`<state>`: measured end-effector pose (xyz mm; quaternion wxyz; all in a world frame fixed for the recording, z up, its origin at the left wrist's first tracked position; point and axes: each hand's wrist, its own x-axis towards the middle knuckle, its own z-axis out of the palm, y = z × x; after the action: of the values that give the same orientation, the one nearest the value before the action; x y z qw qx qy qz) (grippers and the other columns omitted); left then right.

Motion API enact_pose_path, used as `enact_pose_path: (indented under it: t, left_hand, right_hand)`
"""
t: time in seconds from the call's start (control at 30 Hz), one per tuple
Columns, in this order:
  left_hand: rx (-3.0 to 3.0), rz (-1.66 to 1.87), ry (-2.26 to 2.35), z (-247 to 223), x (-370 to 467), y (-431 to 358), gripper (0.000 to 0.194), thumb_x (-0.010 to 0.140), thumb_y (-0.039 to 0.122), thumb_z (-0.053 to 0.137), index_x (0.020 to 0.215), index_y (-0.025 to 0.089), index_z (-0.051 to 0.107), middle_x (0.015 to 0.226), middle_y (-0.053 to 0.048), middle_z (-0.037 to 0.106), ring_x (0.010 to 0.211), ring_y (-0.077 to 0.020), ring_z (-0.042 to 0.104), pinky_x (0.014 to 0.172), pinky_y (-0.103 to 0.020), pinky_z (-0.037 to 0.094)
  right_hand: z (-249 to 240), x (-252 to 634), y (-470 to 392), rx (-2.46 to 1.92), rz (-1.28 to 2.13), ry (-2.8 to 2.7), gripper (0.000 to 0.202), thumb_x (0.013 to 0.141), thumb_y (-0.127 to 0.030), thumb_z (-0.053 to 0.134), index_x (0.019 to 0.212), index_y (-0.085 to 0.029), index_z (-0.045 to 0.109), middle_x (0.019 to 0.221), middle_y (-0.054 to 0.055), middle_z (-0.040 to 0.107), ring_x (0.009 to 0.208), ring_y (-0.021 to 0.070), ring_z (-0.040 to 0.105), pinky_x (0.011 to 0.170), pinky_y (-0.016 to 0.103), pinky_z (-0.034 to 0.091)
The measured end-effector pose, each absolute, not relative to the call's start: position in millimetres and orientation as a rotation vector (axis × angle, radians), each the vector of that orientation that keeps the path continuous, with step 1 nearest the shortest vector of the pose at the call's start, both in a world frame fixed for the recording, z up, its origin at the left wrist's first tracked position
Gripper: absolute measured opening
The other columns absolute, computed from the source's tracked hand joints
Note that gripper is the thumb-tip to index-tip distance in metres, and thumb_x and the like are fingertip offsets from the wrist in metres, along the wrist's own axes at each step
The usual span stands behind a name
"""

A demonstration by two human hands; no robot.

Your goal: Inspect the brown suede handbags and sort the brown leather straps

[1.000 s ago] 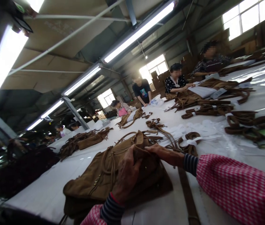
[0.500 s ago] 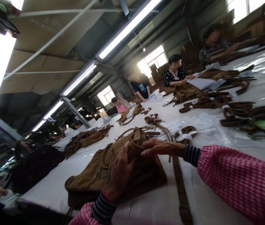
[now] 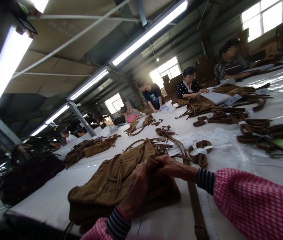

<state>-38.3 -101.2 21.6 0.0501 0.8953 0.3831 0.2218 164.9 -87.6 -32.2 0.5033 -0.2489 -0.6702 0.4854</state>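
Note:
A brown handbag [image 3: 91, 191] with zips and looped handles lies on its side on the white table in front of me. My left hand [image 3: 136, 188] is closed on the bag's upper edge, its fingertips partly hidden by the fabric. From the right, my right hand [image 3: 172, 166] pinches the same edge, thumb and fingers close to those of the left. A long brown strap [image 3: 193, 203] runs down the table beside the bag, below my right forearm.
Brown rolled straps [image 3: 201, 150] and white paper pieces [image 3: 216, 133] lie to the right. More brown bags [image 3: 101, 146] are heaped at the far left. Several co-workers [image 3: 188, 83] are along the table's far side. A dark pile [image 3: 31, 176] stands off the left edge.
My right hand has gone from flatter, straighter fingers to a pinch on the bag's edge. My left hand has shifted slightly right along it. The view has tilted slightly.

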Motion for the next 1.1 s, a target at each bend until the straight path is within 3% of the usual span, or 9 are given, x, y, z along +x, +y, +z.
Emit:
enact_pose_path:
  t: [0.23,0.37,0.53,0.7,0.83,0.97,1.1]
  left_hand:
    - [2.510,0.756,1.271,11.5,-43.2,-90.7,0.061,0.087,0.014,0.053,0.147,0.023,0.046,0.145,-0.010,0.059,0.133,-0.0282,0.056,0.116,-0.048,0.043]
    - [2.640,0.626,1.173,13.6,-39.9,-93.0,0.057,0.094,0.011,0.040,0.149,0.023,0.044,0.145,-0.010,0.059,0.132,-0.0245,0.057,0.114,-0.045,0.045]
    - [2.891,0.423,1.193,2.8,-36.8,-99.1,0.071,0.086,0.000,0.035,0.154,0.020,0.038,0.158,-0.010,0.047,0.144,-0.0243,0.045,0.117,-0.045,0.040]
    - [3.012,0.254,1.257,-5.7,-31.2,-102.7,0.071,0.087,0.000,0.035,0.156,0.018,0.035,0.162,-0.012,0.041,0.145,-0.0273,0.044,0.114,-0.046,0.042]
    - [3.051,0.149,1.211,-6.1,-27.4,-103.7,0.062,0.093,0.005,0.038,0.154,0.019,0.037,0.161,-0.012,0.042,0.139,-0.0283,0.049,0.108,-0.046,0.046]
    - [3.119,0.194,1.165,-15.5,-28.7,-104.7,0.055,0.096,0.008,0.037,0.151,0.016,0.038,0.157,-0.015,0.046,0.133,-0.0306,0.052,0.104,-0.049,0.047]
    - [3.140,0.344,1.112,-36.6,-28.4,-107.2,0.041,0.098,0.017,0.043,0.138,0.012,0.050,0.139,-0.017,0.060,0.120,-0.0314,0.057,0.098,-0.048,0.049]
  right_hand:
    - [-21.7,164.2,-90.0,-0.544,1.347,-1.591,0.039,0.072,-0.020,0.070,0.111,-0.017,0.077,0.103,0.003,0.077,0.095,0.0227,0.069,0.091,0.035,0.054]
    - [-25.4,163.2,-87.5,-0.614,1.267,-1.613,0.043,0.068,-0.015,0.070,0.111,-0.018,0.076,0.104,0.002,0.077,0.094,0.0222,0.067,0.088,0.033,0.053]
    - [-37.4,165.8,-83.2,-0.692,1.384,-1.569,0.025,0.066,-0.017,0.065,0.089,-0.015,0.077,0.088,0.001,0.076,0.089,0.0221,0.067,0.090,0.035,0.051]
    - [-52.8,177.4,-86.2,-0.927,1.399,-1.313,0.036,0.064,-0.017,0.064,0.100,-0.015,0.068,0.081,0.002,0.072,0.074,0.0178,0.065,0.068,0.029,0.050]
    - [-50.6,184.8,-96.4,-1.137,0.952,-1.504,0.033,0.071,-0.016,0.061,0.104,-0.017,0.062,0.091,0.006,0.071,0.082,0.0212,0.066,0.071,0.034,0.052]
    - [-25.2,176.5,-116.3,-1.203,0.333,-1.787,0.029,0.090,-0.021,0.056,0.117,-0.020,0.064,0.117,0.011,0.068,0.107,0.0259,0.063,0.094,0.044,0.052]
    - [-34.2,162.6,-135.0,-1.078,0.188,-2.155,0.037,0.102,-0.033,0.050,0.137,-0.030,0.061,0.137,0.009,0.064,0.125,0.0264,0.059,0.108,0.045,0.048]
